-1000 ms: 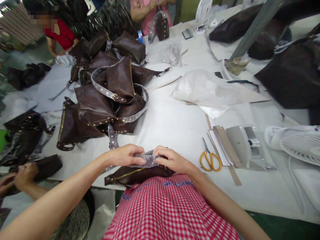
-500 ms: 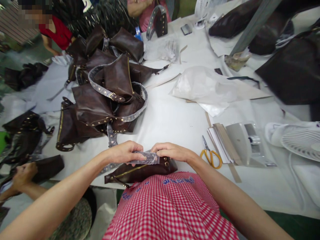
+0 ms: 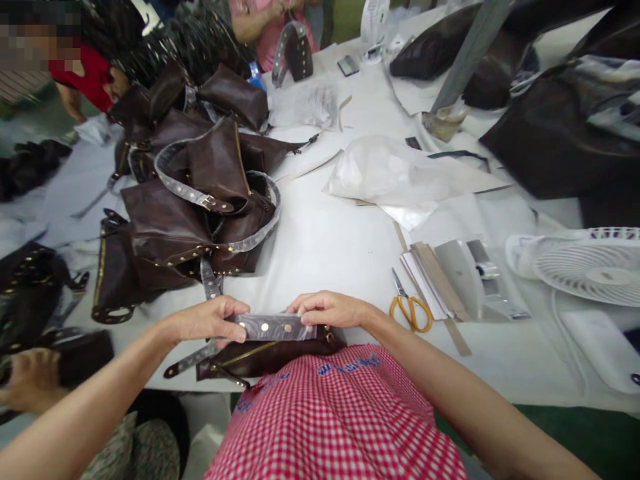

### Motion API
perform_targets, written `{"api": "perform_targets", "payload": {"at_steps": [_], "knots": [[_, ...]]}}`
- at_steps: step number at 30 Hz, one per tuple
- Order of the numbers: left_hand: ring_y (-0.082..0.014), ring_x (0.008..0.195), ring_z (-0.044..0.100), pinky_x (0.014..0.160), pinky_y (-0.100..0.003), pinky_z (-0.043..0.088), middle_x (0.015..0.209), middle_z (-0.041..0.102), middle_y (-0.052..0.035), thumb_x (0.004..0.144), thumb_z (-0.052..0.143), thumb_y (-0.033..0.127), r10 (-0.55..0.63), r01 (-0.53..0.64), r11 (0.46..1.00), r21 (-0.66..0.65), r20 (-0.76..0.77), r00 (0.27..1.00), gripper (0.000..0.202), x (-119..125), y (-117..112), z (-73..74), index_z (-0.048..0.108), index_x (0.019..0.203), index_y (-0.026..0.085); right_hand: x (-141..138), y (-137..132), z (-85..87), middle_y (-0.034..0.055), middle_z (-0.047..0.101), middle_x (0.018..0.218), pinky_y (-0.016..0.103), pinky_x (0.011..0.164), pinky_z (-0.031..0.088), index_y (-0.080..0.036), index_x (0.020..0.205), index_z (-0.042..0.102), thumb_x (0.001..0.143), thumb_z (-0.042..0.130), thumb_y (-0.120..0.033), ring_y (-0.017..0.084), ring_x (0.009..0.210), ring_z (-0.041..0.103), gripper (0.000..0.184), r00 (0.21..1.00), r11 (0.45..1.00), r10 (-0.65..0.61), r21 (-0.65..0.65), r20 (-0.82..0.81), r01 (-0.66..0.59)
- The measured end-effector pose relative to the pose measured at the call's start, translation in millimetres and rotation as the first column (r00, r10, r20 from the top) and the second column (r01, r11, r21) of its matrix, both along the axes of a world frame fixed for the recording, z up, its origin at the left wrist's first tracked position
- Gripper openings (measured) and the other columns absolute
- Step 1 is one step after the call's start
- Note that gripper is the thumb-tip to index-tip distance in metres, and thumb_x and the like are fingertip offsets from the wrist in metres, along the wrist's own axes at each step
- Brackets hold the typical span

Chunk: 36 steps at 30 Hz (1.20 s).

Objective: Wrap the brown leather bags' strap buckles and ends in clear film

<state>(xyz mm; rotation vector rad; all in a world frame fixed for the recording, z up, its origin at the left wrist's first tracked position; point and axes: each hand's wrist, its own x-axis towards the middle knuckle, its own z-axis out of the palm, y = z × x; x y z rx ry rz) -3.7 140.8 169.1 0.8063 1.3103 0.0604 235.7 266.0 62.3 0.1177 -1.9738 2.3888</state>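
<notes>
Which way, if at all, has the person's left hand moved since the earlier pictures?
Yes: the bare left hand gripping the plastic-wrapped studded strap has shifted toward the person's left, away from the yellow-handled steel scissors.

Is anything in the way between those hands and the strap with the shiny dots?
No, nothing is in the way. The left hand and the right hand both touch the studded strap in its clear plastic wrap directly. The brown leather bag lies beneath the strap, not between it and the hands.
</notes>
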Motion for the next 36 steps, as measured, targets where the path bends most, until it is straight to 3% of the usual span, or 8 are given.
{"api": "perform_targets", "payload": {"at_steps": [6, 9, 14, 17, 21, 26, 29, 36], "knots": [[-0.0051, 0.041, 0.035, 0.038, -0.017, 0.026, 0.049, 0.043, 0.007, 0.071, 0.071, 0.049, 0.044, -0.042, 0.999, 0.024, -0.073, 0.996, 0.037, 7, -5, 27.3, 0.055, 0.072, 0.015, -8, 4, -5.4, 0.0066, 0.062, 0.106, 0.03, 0.09, 0.042, -0.014, 0.083, 0.064, 0.085, 0.056, -0.028, 0.015, 0.098, 0.057, 0.016, 0.998, 0.991, 0.048, 0.127, -0.049, -0.041], [-0.0063, 0.041, 0.04, 0.038, -0.016, 0.03, 0.049, 0.047, 0.0062, 0.069, 0.072, 0.05, 0.051, -0.052, 0.998, -0.024, -0.07, 0.996, 0.038, 9, -8, 23.6, 0.055, 0.073, 0.016, -1, 3, -16.0, 0.009, 0.062, 0.113, 0.033, 0.091, 0.042, -0.015, 0.07, 0.057, 0.083, 0.057, -0.025, 0.017, 0.102, 0.056, 0.016, 0.999, 0.991, -0.011, 0.134, -0.032, 0.016], [-0.0079, 0.044, 0.047, 0.043, -0.018, 0.038, 0.053, 0.055, 0.0035, 0.065, 0.074, 0.052, 0.075, -0.071, 0.987, -0.145, 0.02, 0.997, 0.043, -4, -17, 13.2, 0.056, 0.078, 0.015, 13, -2, -23.5, 0.0094, 0.06, 0.121, 0.037, 0.099, 0.037, -0.016, 0.069, 0.052, 0.078, 0.058, -0.019, 0.021, 0.116, 0.052, 0.011, 0.995, 0.995, -0.093, -0.024, 0.021, 0.094], [-0.0083, 0.046, 0.048, 0.045, -0.018, 0.038, 0.054, 0.056, 0.0025, 0.068, 0.073, 0.05, 0.068, -0.067, 0.988, -0.139, 0.006, 0.998, 0.04, -13, -19, 13.8, 0.057, 0.079, 0.015, 21, 2, -23.4, 0.0085, 0.059, 0.121, 0.038, 0.101, 0.036, -0.016, 0.084, 0.059, 0.079, 0.06, -0.023, 0.021, 0.116, 0.051, 0.009, 0.996, 0.997, -0.074, 0.03, 0.053, 0.072], [-0.0102, 0.051, 0.051, 0.05, -0.02, 0.041, 0.06, 0.058, 0.0018, 0.069, 0.071, 0.051, 0.025, -0.025, 0.989, -0.143, 0.0, 1.0, 0.04, -12, -16, 18.7, 0.058, 0.081, 0.016, 32, 6, -24.6, 0.0061, 0.059, 0.119, 0.036, 0.097, 0.039, -0.018, 0.121, 0.055, 0.079, 0.064, -0.028, 0.02, 0.109, 0.054, 0.044, 0.989, 0.985, -0.06, 0.167, 0.137, 0.037], [-0.0157, 0.074, 0.055, 0.063, -0.022, 0.042, 0.081, 0.061, 0.0001, 0.074, 0.064, 0.053, -0.186, 0.194, 0.979, 0.068, -0.112, 0.976, 0.042, 27, 10, 27.7, 0.06, 0.095, 0.017, 32, -5, -18.7, 0.0021, 0.062, 0.103, 0.028, 0.084, 0.044, -0.018, 0.119, 0.055, 0.082, 0.062, -0.031, 0.016, 0.092, 0.057, 0.04, 0.974, 0.978, -0.164, 0.153, 0.156, 0.14], [-0.0147, 0.071, 0.053, 0.059, -0.021, 0.038, 0.077, 0.061, 0.0012, 0.078, 0.058, 0.048, -0.253, 0.315, 0.929, 0.193, -0.287, 0.924, 0.035, 60, 28, 29.5, 0.061, 0.093, 0.016, 27, -12, -12.0, -0.0011, 0.062, 0.09, 0.024, 0.075, 0.043, -0.018, 0.115, 0.057, 0.08, 0.065, -0.032, 0.014, 0.081, 0.057, 0.038, 0.976, 0.975, -0.164, 0.173, 0.146, 0.138], [-0.0119, 0.049, 0.054, 0.053, -0.022, 0.037, 0.053, 0.057, 0.0024, 0.078, 0.05, 0.023, -0.23, 0.334, 0.935, 0.118, -0.518, 0.824, 0.015, 110, 38, 4.9, 0.061, 0.072, 0.016, 22, -22, -8.9, -0.0017, 0.063, 0.086, 0.024, 0.07, 0.041, -0.019, 0.113, 0.059, 0.081, 0.065, -0.038, 0.014, 0.077, 0.057, 0.038, 0.972, 0.951, -0.194, 0.268, 0.131, 0.154]]}}
